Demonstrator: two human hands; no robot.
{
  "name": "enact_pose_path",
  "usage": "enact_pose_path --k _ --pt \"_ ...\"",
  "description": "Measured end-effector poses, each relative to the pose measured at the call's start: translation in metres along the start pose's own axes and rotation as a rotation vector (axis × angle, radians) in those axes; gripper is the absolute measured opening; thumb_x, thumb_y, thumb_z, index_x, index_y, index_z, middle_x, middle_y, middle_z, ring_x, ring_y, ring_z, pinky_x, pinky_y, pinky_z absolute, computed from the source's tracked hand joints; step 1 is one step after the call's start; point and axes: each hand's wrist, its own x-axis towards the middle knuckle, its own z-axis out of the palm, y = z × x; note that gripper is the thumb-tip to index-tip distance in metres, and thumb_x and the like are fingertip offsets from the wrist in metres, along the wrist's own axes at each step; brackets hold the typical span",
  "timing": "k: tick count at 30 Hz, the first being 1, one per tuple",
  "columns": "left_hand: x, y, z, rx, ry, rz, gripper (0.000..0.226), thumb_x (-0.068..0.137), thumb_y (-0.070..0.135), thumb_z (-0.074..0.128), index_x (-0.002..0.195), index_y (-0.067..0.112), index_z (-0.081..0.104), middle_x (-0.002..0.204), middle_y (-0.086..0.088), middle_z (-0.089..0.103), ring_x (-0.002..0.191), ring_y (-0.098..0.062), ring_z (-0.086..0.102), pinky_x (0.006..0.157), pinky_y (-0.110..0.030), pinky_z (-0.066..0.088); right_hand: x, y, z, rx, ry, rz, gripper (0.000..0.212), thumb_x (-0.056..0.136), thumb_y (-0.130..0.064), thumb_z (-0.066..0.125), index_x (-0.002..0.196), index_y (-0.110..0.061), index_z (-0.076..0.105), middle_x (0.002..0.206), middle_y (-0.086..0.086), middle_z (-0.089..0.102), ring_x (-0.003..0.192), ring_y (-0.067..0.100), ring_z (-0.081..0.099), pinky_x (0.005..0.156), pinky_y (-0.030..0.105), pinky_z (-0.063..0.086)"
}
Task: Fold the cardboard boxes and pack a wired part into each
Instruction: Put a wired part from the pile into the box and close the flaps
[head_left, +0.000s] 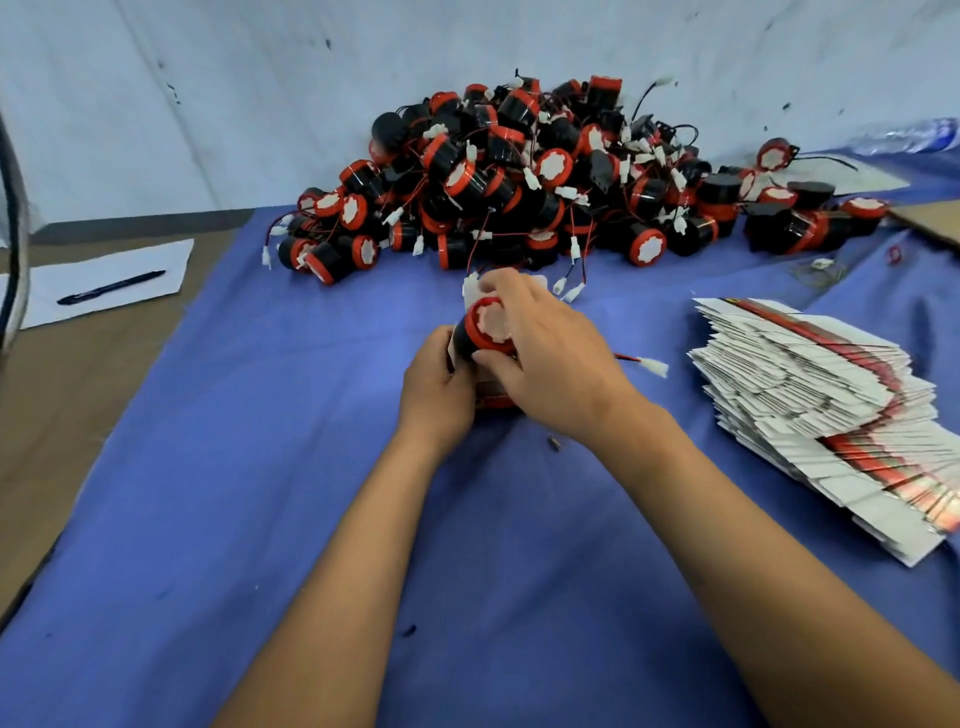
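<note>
My right hand (550, 358) grips a black and red round wired part (488, 327) from above, its red end with a white face turned up. The part's wire with a white plug (652, 366) trails out to the right of that hand. My left hand (439, 387) holds a small folded cardboard box (493, 397) under and beside the part; most of the box is hidden by my hands. A big heap of the same wired parts (519, 176) lies behind. A fanned stack of flat white and red boxes (831, 410) lies at the right.
A blue cloth (260, 467) covers the table. A white sheet with a black pen (111, 287) lies at the far left on a brown surface. A brown cardboard piece (930, 218) sits at the far right. A white wall stands behind the heap.
</note>
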Motion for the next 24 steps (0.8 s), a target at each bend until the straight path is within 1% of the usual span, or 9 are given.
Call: enact_pose_path --k 2,7,12,15,17,19,20,22,24 --pt "-0.001 0.004 0.0 -0.075 0.013 -0.065 0.021 0.106 0.015 0.045 0.102 0.011 0.065 0.1 -0.004 0.071 0.089 -0.021 0.064 0.083 -0.047 0.055 0.0 0.005 -0.005 -0.052 -0.056 0.051 0.047 0.091 -0.025 0.072 0.128 -0.018 0.044 0.127 0.001 0.056 0.105 0.031 0.057 0.081 0.047 0.05" --pt "-0.008 0.012 0.002 -0.299 0.025 -0.176 0.029 0.106 0.013 0.042 0.106 0.015 0.072 0.104 -0.007 0.077 0.094 -0.018 0.069 0.085 -0.04 0.058 0.003 0.001 -0.006 -0.155 -0.215 0.08 0.039 0.089 -0.007 0.063 0.123 -0.026 0.062 0.119 0.003 0.054 0.099 0.03 0.058 0.081 0.045 0.054" --pt "-0.012 0.016 0.007 -0.202 0.057 -0.119 0.013 0.104 0.012 0.052 0.112 0.012 0.063 0.108 -0.004 0.072 0.099 -0.021 0.067 0.094 -0.053 0.055 -0.003 -0.001 -0.002 -0.298 -0.236 0.084 0.024 0.09 -0.007 0.056 0.101 -0.021 0.072 0.095 0.002 0.061 0.084 0.025 0.057 0.065 0.036 0.045" --pt "-0.012 0.016 0.008 -0.224 0.048 -0.148 0.021 0.097 0.004 0.058 0.116 0.013 0.061 0.112 -0.007 0.072 0.105 -0.031 0.069 0.093 -0.056 0.056 -0.008 -0.001 -0.002 -0.353 -0.218 0.06 0.02 0.095 -0.021 0.055 0.104 -0.022 0.073 0.109 0.004 0.055 0.107 0.024 0.05 0.08 0.034 0.049" --pt "-0.012 0.019 0.01 -0.231 0.063 -0.156 0.022 0.095 0.005 0.062 0.115 0.014 0.061 0.109 -0.004 0.072 0.103 -0.027 0.07 0.092 -0.052 0.058 -0.011 -0.003 -0.01 -0.431 -0.101 0.083 0.021 0.096 -0.031 0.056 0.109 -0.022 0.069 0.119 0.006 0.048 0.115 0.027 0.043 0.085 0.035 0.048" --pt "-0.01 0.019 0.011 -0.236 0.066 -0.173 0.022 0.093 0.005 0.066 0.112 0.016 0.061 0.106 0.0 0.072 0.099 -0.02 0.07 0.088 -0.04 0.06 -0.011 -0.005 -0.025 -0.485 -0.086 0.222 0.029 0.093 -0.03 0.061 0.119 -0.019 0.058 0.119 0.009 0.049 0.109 0.031 0.049 0.077 0.038 0.047" --pt "-0.007 0.019 0.011 -0.243 0.064 -0.191 0.022 0.092 0.006 0.069 0.109 0.017 0.06 0.102 0.003 0.071 0.094 -0.017 0.069 0.081 -0.03 0.06 -0.011 -0.006 -0.033 -0.486 -0.117 0.291 0.027 0.092 -0.025 0.062 0.115 -0.016 0.054 0.114 0.009 0.054 0.099 0.032 0.055 0.068 0.036 0.043" --pt "-0.002 0.02 0.011 -0.261 0.06 -0.234 0.024 0.089 0.008 0.075 0.103 0.02 0.059 0.097 0.006 0.07 0.085 -0.011 0.068 0.064 -0.015 0.055 -0.007 -0.006 -0.043 -0.46 -0.142 0.36 0.015 0.086 -0.01 0.06 0.085 -0.014 0.046 0.087 0.008 0.055 0.068 0.026 0.049 0.053 0.03 0.029" --pt "-0.001 0.021 0.011 -0.27 0.056 -0.265 0.027 0.086 0.009 0.079 0.104 0.017 0.061 0.098 0.003 0.072 0.084 -0.011 0.069 0.063 -0.016 0.055 0.002 -0.013 -0.045 -0.401 -0.096 0.342 0.024 0.08 -0.001 0.057 0.071 -0.014 0.039 0.072 0.007 0.045 0.061 0.027 0.04 0.049 0.029 0.022"
